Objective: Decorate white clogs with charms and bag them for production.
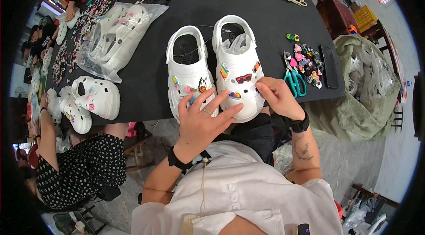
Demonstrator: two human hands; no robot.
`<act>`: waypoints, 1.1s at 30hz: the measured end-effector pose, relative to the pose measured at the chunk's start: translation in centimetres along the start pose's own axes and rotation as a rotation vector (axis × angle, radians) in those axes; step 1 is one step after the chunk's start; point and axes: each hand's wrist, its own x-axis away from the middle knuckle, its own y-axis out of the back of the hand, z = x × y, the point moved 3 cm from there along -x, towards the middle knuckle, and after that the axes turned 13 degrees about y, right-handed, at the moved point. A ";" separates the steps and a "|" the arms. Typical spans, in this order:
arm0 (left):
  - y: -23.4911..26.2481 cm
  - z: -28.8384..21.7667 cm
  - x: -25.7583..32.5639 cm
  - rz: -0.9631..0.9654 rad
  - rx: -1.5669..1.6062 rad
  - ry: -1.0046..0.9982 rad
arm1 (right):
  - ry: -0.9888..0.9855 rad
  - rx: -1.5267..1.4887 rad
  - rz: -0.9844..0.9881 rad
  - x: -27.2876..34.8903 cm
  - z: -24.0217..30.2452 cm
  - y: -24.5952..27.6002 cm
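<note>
2 white clogs stand by the table edge, left hand fanned over both, right hand curled against one, grip unclear; hard pressing could tip that one.

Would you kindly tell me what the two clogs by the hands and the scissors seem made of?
The two clogs look like satin moulded foam or rubber: rounded, no visible stitching. The scissors likely have smooth plastic handles, evenly teal, and metal blades, judging by their grey sheen.
</note>
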 end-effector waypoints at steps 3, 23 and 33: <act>0.1 0.2 -0.1 0.023 0.014 0.039 | -0.068 -0.214 -0.026 0.5 -1.6 1.3; 2.0 7.9 4.3 -0.072 0.703 0.733 | -0.403 0.853 -0.494 6.1 -6.3 13.3; 2.4 6.9 1.4 0.239 0.464 0.715 | -0.452 0.849 -0.579 6.2 -6.6 13.0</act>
